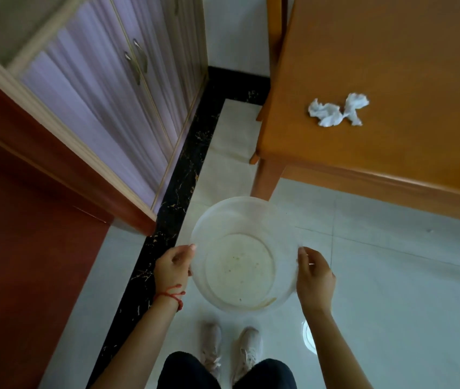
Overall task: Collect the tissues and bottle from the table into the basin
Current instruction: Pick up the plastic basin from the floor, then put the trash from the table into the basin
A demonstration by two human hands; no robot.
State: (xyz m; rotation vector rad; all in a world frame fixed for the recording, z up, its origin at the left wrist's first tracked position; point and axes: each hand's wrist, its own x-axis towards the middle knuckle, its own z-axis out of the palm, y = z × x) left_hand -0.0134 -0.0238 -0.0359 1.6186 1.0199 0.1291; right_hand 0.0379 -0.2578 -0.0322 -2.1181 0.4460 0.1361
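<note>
I hold a translucent white basin (223,217) in front of me above the floor, with nothing inside it but some specks on its bottom. My left hand (173,265) grips its left rim and my right hand (314,276) grips its right rim. Two crumpled white tissues (335,111) lie close together on the orange wooden table (405,80), near its left edge, up and to the right of the basin. No bottle is in view.
A cabinet with lilac doors (105,88) and a dark red panel (18,220) stand on the left. A black marble strip (178,192) runs along the pale tiled floor. A chair (275,29) stands by the table's far left. My shoes (231,349) are below.
</note>
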